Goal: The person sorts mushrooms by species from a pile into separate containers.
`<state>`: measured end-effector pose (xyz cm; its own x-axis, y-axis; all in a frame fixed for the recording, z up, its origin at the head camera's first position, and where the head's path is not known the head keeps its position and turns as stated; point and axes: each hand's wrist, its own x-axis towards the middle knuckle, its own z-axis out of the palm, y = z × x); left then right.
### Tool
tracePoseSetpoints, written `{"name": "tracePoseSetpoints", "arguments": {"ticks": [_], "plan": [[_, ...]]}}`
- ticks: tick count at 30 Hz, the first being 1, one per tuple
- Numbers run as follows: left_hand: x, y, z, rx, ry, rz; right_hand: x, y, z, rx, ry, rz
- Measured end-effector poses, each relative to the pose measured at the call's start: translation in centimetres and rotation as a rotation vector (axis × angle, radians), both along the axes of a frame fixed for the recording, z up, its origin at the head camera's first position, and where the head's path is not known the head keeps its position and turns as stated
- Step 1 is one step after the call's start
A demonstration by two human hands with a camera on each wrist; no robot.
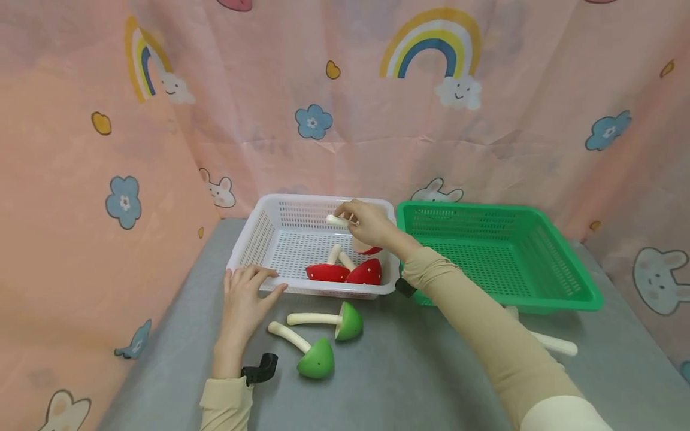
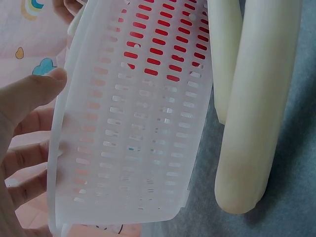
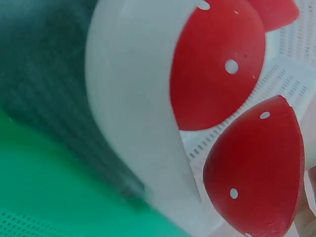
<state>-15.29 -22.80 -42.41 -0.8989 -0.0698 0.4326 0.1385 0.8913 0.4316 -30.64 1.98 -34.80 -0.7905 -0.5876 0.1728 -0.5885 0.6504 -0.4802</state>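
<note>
Red mushroom (image 1: 360, 234) is up in the right hand (image 1: 366, 222), fingers pinching its white stem, cap hanging over the white basket (image 1: 253, 239) interior, w/ two more red mushrooms (image 1: 345, 272) lying inside near the front wall. Nearest the camera: two green mushrooms (image 1: 323, 341) on the grey table (image 1: 404, 371), just in front of the basket. Left hand (image 1: 245, 296) rests relaxed, fingers spread, on the basket's front-left rim. Further right, green basket (image 1: 571, 281) sits beside the white one; pink curtain (image 1: 323, 90) behind.
</note>
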Motion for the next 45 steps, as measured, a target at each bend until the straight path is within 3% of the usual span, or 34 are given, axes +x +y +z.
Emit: {"name": "tracePoseSetpoints", "arguments": {"ticks": [9,17,22,27,36,45], "plan": [[0.1,0.3,-0.3,-0.001,-0.009,-0.011,0.3,-0.3,-1.7,0.088,-0.076,-0.025],[0.1,0.3,-0.3,0.000,0.005,-0.008,0.7,-0.5,-2.0,0.110,-0.129,-0.019],[0.1,0.2,-0.3,0.000,0.007,-0.003,1.0,-0.5,-2.1,0.133,-0.105,0.021],[0.1,0.0,-0.3,-0.001,0.013,-0.004,1.4,0.3,-2.0,0.080,-0.067,0.022],[0.3,-0.1,-0.1,0.005,0.003,-0.007,3.4,2.2,-1.1,0.035,-0.093,-0.067],[0.2,0.0,-0.1,0.002,0.006,-0.012,6.5,5.9,-0.4,-0.038,-0.040,-0.148]]}}
